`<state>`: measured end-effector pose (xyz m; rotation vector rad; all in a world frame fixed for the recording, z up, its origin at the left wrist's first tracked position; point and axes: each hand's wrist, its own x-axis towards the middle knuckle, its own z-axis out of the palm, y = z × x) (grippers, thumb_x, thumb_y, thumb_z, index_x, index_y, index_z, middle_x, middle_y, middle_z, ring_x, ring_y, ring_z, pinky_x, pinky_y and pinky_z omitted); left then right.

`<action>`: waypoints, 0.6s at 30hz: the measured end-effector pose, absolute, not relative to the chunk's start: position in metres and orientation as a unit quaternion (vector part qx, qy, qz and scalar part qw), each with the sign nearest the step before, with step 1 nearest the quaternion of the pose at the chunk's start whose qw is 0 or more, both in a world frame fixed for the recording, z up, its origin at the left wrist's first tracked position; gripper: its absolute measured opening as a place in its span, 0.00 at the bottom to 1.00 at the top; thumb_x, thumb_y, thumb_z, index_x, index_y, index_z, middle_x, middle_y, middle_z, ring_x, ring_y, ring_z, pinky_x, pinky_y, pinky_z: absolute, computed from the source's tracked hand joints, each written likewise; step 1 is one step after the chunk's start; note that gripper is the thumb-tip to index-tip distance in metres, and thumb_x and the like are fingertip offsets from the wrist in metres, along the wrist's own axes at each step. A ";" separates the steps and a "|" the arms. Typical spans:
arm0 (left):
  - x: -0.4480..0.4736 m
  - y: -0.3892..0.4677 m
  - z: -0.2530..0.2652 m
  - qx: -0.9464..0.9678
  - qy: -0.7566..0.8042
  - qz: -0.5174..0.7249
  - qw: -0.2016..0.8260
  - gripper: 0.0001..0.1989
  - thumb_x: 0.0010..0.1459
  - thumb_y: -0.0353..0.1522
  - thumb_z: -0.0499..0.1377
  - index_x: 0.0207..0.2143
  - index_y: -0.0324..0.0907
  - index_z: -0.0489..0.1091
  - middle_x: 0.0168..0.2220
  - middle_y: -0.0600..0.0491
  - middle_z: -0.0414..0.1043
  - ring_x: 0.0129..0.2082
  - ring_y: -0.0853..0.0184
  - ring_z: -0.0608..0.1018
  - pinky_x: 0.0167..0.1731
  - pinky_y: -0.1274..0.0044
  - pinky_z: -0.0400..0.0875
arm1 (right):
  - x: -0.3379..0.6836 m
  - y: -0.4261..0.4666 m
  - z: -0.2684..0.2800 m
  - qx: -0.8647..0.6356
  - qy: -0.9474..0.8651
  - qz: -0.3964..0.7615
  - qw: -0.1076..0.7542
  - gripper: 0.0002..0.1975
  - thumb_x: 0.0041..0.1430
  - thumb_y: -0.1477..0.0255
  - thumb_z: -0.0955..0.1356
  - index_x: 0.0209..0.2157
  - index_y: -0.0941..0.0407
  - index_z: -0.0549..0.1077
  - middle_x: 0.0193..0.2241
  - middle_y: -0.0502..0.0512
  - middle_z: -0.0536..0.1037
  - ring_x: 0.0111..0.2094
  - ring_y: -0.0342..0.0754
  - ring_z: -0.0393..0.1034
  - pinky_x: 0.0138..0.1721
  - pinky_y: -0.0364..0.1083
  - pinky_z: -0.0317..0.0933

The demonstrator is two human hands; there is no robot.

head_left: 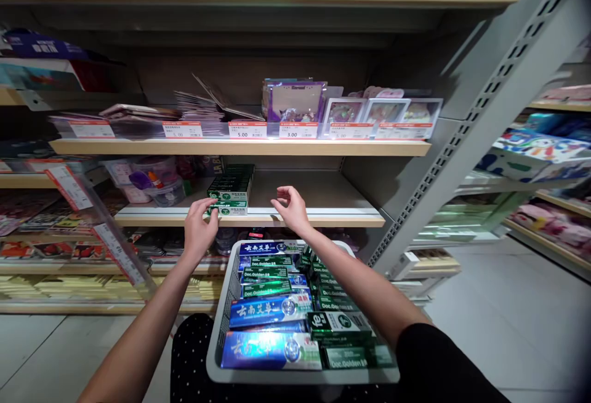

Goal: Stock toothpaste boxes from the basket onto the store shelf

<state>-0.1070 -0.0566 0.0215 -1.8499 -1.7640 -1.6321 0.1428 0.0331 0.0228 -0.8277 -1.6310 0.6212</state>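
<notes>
On the lower shelf stands a stack of green-and-white toothpaste boxes [233, 195], with a row of them reaching back. My left hand [199, 223] is at the stack's front left corner, thumb and fingers apart, fingertips touching the box ends. To the right of the stack, my right hand [292, 209] hovers over the shelf front with fingers bent and spread, nothing in it. Below both hands is a grey plastic basket [218, 335]. Inside lie blue toothpaste boxes [270, 350] on the left and green toothpaste boxes [341, 326], mostly on the right.
The lower shelf [318, 197] has clear tubs [159, 181] at its left. Above it, a shelf edge [240, 147] with price tags carries thin packets and framed boxes [295, 103]. A slotted metal upright [489, 95] rises at the right. Tiled floor [521, 323] shows beyond.
</notes>
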 end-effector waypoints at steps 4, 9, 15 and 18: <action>-0.079 -0.082 0.005 -0.633 -0.567 -0.528 0.016 0.13 0.60 0.33 0.54 0.45 0.43 0.73 0.47 0.49 0.72 0.50 0.62 0.73 0.54 0.70 0.67 | 0.183 0.011 0.011 -0.365 -0.688 0.286 0.558 0.13 0.55 0.69 0.69 0.43 0.54 0.68 0.43 0.56 0.73 0.45 0.48 0.71 0.47 0.48 0.69; -0.048 -0.102 -0.028 -0.642 -0.580 -0.498 -0.056 0.12 0.60 0.34 0.54 0.43 0.43 0.74 0.45 0.49 0.73 0.45 0.62 0.75 0.48 0.71 0.70 | 0.213 -0.019 -0.019 -0.404 -0.691 0.327 0.502 0.12 0.57 0.68 0.68 0.43 0.55 0.67 0.43 0.56 0.74 0.42 0.47 0.72 0.45 0.47 0.68; -0.035 -0.114 -0.079 -0.628 -0.632 -0.438 -0.123 0.17 0.59 0.38 0.56 0.48 0.43 0.71 0.45 0.46 0.73 0.39 0.60 0.77 0.42 0.68 0.73 | 0.222 -0.056 -0.039 -0.492 -0.786 0.269 0.259 0.15 0.55 0.70 0.69 0.44 0.56 0.68 0.38 0.56 0.76 0.37 0.48 0.71 0.36 0.44 0.63; -0.033 -0.115 -0.105 -0.606 -0.641 -0.445 -0.155 0.19 0.57 0.40 0.58 0.49 0.41 0.70 0.46 0.44 0.73 0.43 0.58 0.77 0.46 0.66 0.71 | 0.217 -0.066 -0.043 -0.528 -0.796 0.250 0.159 0.16 0.54 0.69 0.70 0.44 0.57 0.68 0.36 0.57 0.77 0.35 0.50 0.71 0.33 0.44 0.60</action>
